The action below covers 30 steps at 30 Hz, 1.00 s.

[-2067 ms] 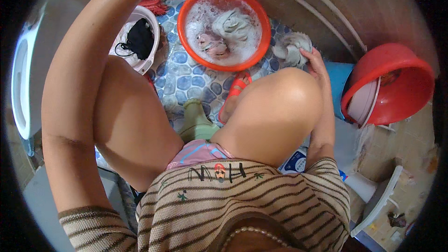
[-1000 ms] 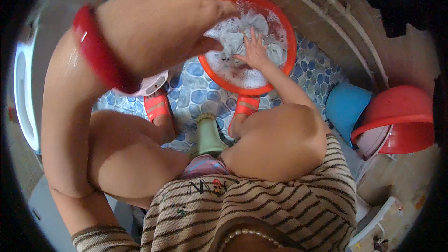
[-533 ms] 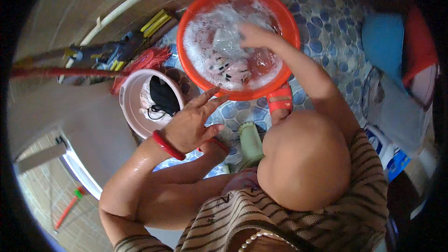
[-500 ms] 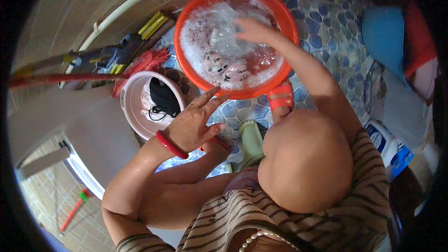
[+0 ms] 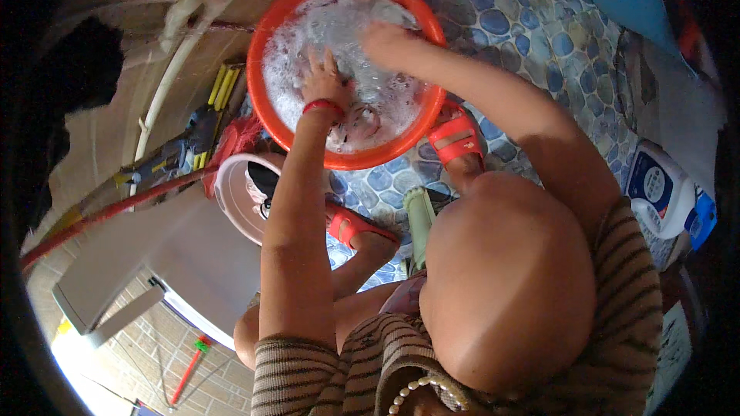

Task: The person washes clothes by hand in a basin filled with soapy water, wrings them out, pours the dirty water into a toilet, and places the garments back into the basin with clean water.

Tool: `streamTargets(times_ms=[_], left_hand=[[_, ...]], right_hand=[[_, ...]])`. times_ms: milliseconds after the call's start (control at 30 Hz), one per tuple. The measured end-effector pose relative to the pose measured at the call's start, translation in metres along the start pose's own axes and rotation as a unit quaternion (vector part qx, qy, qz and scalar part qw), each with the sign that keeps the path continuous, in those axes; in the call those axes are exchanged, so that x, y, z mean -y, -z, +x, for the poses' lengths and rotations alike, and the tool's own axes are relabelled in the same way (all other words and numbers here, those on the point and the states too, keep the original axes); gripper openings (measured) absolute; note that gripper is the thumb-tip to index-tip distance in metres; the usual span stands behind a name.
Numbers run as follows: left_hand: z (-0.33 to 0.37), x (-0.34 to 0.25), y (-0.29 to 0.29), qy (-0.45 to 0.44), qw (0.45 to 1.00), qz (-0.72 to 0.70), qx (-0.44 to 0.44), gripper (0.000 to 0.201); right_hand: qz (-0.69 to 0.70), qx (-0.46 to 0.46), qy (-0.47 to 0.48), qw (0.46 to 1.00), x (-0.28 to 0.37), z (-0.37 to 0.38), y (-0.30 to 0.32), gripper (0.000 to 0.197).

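An orange-red basin [image 5: 362,160] of foamy water [image 5: 289,69] stands in front of me. My left hand [image 5: 326,83], with a red bangle at the wrist, reaches into the suds at the basin's left-middle, its fingers spread. Just below that hand, a pale, dark-patterned piece of cloth [image 5: 358,127] lies in the water. My right hand [image 5: 388,45] is over the right half of the basin, smeared by motion. Its fingers do not show clearly, and I cannot tell whether it holds anything.
A pink bucket [image 5: 236,216] with dark and pale cloth stands left of the basin, near a red-handled pole [image 5: 123,209]. My feet wear red sandals [image 5: 455,137], beside a green stool-like object [image 5: 418,219]. At right are a white detergent jug [image 5: 654,189] and a blue plastic item [image 5: 628,4].
My left hand has moved from above the basin's near rim forward into the suds. My right hand stays over the basin's right half. The view has shifted, so the basin sits further left.
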<state>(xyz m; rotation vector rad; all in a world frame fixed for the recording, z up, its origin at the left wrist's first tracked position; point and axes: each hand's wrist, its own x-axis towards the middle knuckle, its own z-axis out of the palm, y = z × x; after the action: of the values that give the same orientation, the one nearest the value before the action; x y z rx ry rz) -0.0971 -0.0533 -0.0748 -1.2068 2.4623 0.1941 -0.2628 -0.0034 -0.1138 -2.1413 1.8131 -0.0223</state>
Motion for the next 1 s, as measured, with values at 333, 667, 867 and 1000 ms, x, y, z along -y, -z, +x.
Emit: streamTargets(times_ms=[333, 667, 867, 1000], left_hand=[[-0.014, 0.024, -0.023, 0.145, 0.989, -0.014, 0.033, 0.042], [-0.030, 0.031, -0.030, 0.018, 0.920, -0.363, -0.149, 0.024], [-0.058, 0.033, 0.048, 0.051, 0.741, -0.591, -0.315, 0.030], [-0.054, 0.041, 0.071, 0.105, 0.702, -0.592, -0.381, 0.026]], right_hand=[[-0.037, -0.188, 0.096, 0.977, 0.021, 0.001, -0.008, 0.015], [0.095, 0.097, 0.076, 0.988, 0.013, -0.010, 0.023, 0.019], [0.291, 0.061, -0.039, 0.954, 0.006, -0.009, 0.060, 0.030], [0.201, -0.029, -0.138, 0.969, -0.006, -0.017, 0.059, 0.041]])
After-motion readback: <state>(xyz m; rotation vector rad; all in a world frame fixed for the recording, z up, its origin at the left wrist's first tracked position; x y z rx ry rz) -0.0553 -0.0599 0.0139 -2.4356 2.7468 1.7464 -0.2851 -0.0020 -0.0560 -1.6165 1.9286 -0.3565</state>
